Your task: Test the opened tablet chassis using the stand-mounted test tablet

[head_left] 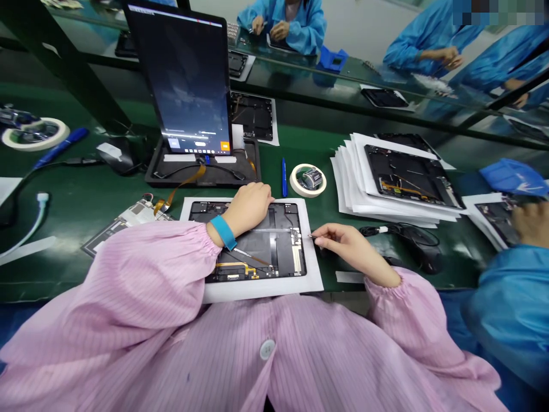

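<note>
An opened tablet housing (285, 252), black inside with gold flex cables and a small board at its right side, lies on a white sheet (315, 274). My left hand (251, 206), with a blue wrist strap (223, 232), bends over the housing's upper edge. Its fingers are curled down, and their tips are hidden. Just off the housing's right edge, my right hand (343, 243) pinches a small thin thing with a dark end, too small to name, over the sheet's margin.
Behind stands a lit tablet (184, 80) on a black stand (253, 166). A blue pen (283, 177), a tape roll (295, 183) and stacked housings on paper (351, 189) lie to the right. A mouse (416, 249) rests nearby. A co-worker's blue sleeve (514, 309) is at far right.
</note>
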Demonstrator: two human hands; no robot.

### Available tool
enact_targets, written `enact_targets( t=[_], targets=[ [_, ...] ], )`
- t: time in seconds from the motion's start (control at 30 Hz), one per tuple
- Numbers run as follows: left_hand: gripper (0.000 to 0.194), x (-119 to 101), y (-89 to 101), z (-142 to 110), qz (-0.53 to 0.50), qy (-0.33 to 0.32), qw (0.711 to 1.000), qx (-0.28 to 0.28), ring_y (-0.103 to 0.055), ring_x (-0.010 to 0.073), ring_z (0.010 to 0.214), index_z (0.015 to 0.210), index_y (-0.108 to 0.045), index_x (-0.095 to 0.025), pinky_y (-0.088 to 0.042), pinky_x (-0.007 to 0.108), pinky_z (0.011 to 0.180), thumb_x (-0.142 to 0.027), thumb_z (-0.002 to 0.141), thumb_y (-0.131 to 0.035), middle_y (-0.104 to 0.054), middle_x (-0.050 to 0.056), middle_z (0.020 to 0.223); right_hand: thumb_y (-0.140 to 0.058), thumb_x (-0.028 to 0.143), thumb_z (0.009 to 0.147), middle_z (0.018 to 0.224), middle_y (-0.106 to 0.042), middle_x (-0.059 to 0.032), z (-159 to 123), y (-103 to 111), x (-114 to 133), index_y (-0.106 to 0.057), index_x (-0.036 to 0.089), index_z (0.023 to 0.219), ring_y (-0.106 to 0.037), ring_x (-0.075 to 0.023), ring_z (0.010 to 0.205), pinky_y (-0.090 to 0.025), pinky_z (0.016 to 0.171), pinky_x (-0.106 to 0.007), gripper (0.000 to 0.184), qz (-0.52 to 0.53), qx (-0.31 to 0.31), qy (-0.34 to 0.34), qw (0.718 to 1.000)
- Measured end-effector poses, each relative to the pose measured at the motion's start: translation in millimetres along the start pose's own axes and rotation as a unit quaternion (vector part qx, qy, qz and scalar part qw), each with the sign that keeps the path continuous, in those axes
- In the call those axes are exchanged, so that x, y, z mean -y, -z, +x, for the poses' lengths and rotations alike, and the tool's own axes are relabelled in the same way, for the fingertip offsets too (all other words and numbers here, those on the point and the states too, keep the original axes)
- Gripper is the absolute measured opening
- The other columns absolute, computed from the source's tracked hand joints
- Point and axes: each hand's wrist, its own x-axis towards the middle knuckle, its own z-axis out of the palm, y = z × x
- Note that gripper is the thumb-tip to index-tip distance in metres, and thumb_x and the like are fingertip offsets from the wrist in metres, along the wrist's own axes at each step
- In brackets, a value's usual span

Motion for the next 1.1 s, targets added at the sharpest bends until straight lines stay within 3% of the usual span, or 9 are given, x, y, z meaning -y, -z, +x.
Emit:
enact_targets(
  t=[0.1,0.27,0.7,0.9,1.1],
  targets=[
    [0.023,-4,3.5,-2,-0.012,0.013,1.000,0.013,-0.061,0.0233,0.087,0.095,-0.057,-0.013,-0.043,0.033,0.076,-0.028,0.096,-0.039,-0.066,0.009,0.092,-0.064,0.041,0.079,0.076,-0.065,-0.0016,-4,-4,0,-0.066,0.019,0.083,-0.059,-0.0178,0.070,-0.047,0.063,-0.030,0.022,0.001,-0.035,-0.003,0.999],
    [0.021,-11,5.9,-6,-0.034,0.036,0.998,0.031,-0.064,0.0221,0.079,0.100,-0.053,-0.014,-0.042,0.030,0.066,-0.029,0.097,-0.039,-0.067,0.008,0.088,-0.062,0.031,0.083,0.084,-0.064,-0.0027,-8,-13,1,-0.065,0.021,0.085,-0.059,-0.0188,0.080,-0.046,0.074,-0.032,0.011,-0.066,-0.098,0.082,0.990],
    [0.016,-13,5.7,-7,-0.112,0.030,0.993,0.016,-0.063,0.0197,0.077,0.092,-0.054,-0.018,-0.043,0.029,0.067,-0.033,0.094,-0.047,-0.067,0.004,0.085,-0.061,0.029,0.087,0.084,-0.064,-0.0029,-3,-15,-3,-0.065,0.021,0.084,-0.059,-0.0199,0.082,-0.045,0.076,-0.033,0.009,-0.091,-0.053,0.134,0.985],
    [0.015,-10,6.2,-6,-0.126,0.033,0.991,0.008,-0.063,0.0201,0.078,0.091,-0.054,-0.018,-0.044,0.029,0.068,-0.031,0.093,-0.047,-0.066,0.004,0.084,-0.063,0.028,0.086,0.086,-0.064,-0.0033,-6,-11,-4,-0.066,0.021,0.087,-0.059,-0.0199,0.083,-0.045,0.075,-0.033,0.008,-0.091,-0.094,0.129,0.983],
    [0.015,-11,5.0,-7,-0.123,0.030,0.992,0.012,-0.063,0.0210,0.077,0.090,-0.053,-0.018,-0.043,0.029,0.067,-0.031,0.093,-0.047,-0.066,0.005,0.084,-0.065,0.026,0.085,0.084,-0.065,-0.0021,-6,-13,-4,-0.066,0.021,0.086,-0.059,-0.0192,0.081,-0.045,0.075,-0.033,0.006,-0.091,-0.084,0.147,0.981]
  ],
)
